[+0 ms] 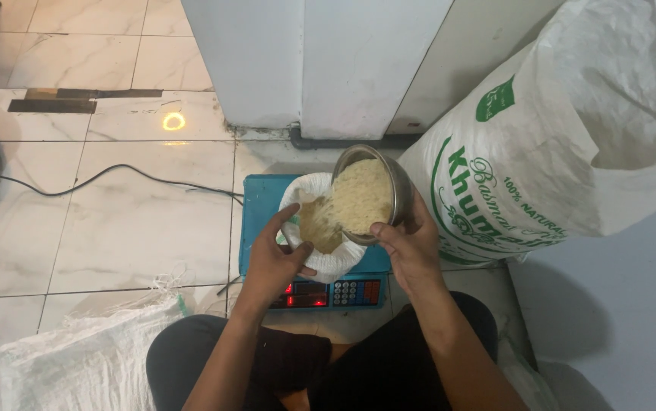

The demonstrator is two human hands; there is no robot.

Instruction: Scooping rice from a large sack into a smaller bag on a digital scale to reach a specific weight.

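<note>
Sack (571,129) beside scale (255,221); cable (115,173) left.

A person's right hand (411,247) tips a steel bowl (373,194) of rice into a white bag (309,221) held open by the left hand (274,262) on a blue electronic scale (255,205), beside 1 large white sack (571,129).

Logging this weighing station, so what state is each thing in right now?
steel bowl: tilted, pouring rice, held by right hand
small white bag: open, partly filled, held by left hand
blue scale: display lit red
large white sack: leaning against the wall
</note>
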